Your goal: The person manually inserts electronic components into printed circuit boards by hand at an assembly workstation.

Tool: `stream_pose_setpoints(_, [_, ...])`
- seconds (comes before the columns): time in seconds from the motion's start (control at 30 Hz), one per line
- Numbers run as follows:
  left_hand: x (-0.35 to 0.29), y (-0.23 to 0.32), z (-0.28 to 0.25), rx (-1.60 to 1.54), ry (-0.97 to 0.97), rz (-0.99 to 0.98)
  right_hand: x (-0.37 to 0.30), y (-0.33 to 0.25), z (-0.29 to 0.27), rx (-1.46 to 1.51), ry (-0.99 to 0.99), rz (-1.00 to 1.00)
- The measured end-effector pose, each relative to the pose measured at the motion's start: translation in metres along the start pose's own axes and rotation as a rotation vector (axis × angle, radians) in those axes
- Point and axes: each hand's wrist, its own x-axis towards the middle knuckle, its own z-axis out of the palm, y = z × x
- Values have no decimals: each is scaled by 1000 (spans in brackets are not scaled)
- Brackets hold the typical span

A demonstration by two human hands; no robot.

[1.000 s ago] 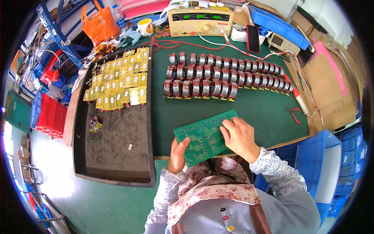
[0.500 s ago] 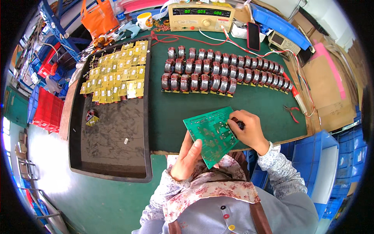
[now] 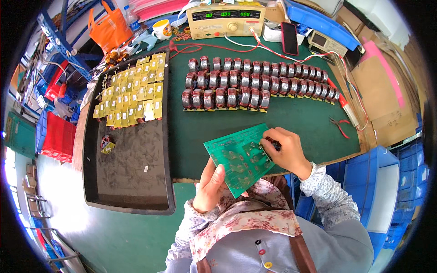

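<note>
A green circuit board (image 3: 232,157) is tilted over the table's front edge. My left hand (image 3: 207,190) grips its lower left edge, the thumb on top and the fingers underneath. My right hand (image 3: 290,150) is closed at the board's upper right side. Between its fingertips is a small dark wound coil (image 3: 273,143), mostly covered by the fingers; whether it touches the board is hard to see. Beyond the board stand three rows of wound toroid coils (image 3: 221,98) on yellowish bases.
At left, a black tray (image 3: 171,182) bears many yellow boards (image 3: 132,91) and one loose coil piece (image 3: 107,144). Red-handled pliers (image 3: 340,127) lie at right. A power supply (image 3: 226,22) with red and white leads and a phone (image 3: 289,39) are at the back.
The whole view has shifted slightly. The board and both hands sit a little further left in the picture, and the board's angle differs slightly. Both grips stay the same.
</note>
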Motion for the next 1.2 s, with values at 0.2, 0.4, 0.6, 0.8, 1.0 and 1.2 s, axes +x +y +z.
stream_pose_setpoints(0.2, [-1, -6, -30, 398, 170, 144, -12, -17, -1, 64, 222, 50])
stream_pose_setpoints(0.4, [-14, -2, -19, 662, 293, 58, -2, -14, 0, 323, 245, 169])
stream_pose_setpoints(0.6, [-12, -3, -8, 644, 400, 95, -11, -15, 0, 163, 276, 135])
stream_pose_setpoints(0.8, [-3, -2, -19, 1304, 260, 225, -12, 17, 15, 159, 135, 260])
stream_pose_setpoints(1.0, [34, -25, 21, 1346, 9, 462, -25, 5, -1, 1209, 46, 666])
stream_pose_setpoints(1.2, [56, -28, 35, 995, -273, 358, -49, -21, -4, 1831, -273, 844])
